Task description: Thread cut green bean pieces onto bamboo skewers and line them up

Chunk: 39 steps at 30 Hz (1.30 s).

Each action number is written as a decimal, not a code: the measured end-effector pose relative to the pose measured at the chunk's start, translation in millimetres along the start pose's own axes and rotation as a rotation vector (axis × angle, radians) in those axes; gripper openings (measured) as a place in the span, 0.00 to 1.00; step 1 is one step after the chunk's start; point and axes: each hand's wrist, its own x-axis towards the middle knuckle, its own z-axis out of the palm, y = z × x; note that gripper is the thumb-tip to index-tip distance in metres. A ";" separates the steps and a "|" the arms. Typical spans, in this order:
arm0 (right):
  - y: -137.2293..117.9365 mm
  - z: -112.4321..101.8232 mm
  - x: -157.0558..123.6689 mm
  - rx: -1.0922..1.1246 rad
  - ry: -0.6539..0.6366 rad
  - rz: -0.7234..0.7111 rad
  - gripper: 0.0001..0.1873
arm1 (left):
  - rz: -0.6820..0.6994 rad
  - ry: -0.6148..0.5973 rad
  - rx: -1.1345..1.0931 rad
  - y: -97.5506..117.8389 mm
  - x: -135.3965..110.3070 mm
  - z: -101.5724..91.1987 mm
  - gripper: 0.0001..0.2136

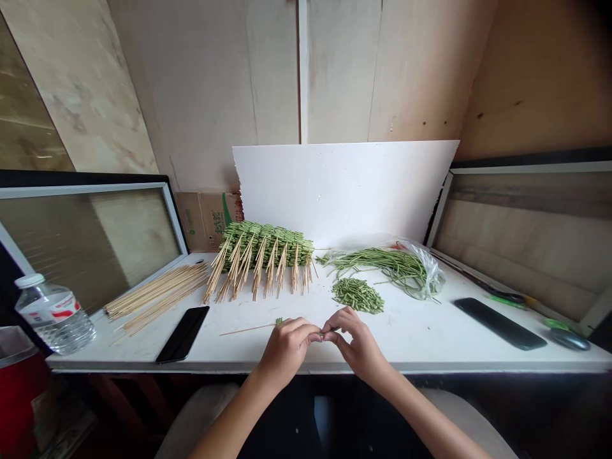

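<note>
My left hand (289,347) is closed around a thin bamboo skewer (246,329), whose bare end points left over the table. A few cut green bean pieces (278,321) show on the skewer beside my knuckles. My right hand (356,341) meets the left at the fingertips in a pinch. Between them sits a small green bean piece, mostly hidden by the fingers. Just beyond my right hand lies a heap of cut green bean pieces (358,295). Behind it, long uncut green beans (389,264) lie partly in a clear plastic bag (431,274).
Finished bean skewers (268,248) are stacked at the back left, sticks facing me. Loose bamboo skewers (157,290) lie left, near a black phone (182,335) and a water bottle (53,313). At right are a dark flat object (500,323) and a mouse-like object (568,338).
</note>
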 end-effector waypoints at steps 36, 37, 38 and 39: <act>19.1 -14.9 3.1 0.092 -0.111 0.115 0.18 | -0.155 -0.027 -0.135 -7.7 -3.0 2.9 0.17; 13.3 -12.3 3.0 0.098 -0.104 0.097 0.16 | -0.153 -0.019 -0.131 -5.4 -2.3 2.2 0.16; 9.5 -10.1 2.8 0.093 -0.087 0.082 0.15 | -0.152 -0.011 -0.124 -3.4 -1.5 1.4 0.16; 7.4 -8.4 2.6 0.084 -0.064 0.070 0.14 | -0.150 -0.003 -0.113 -1.8 -0.5 0.6 0.15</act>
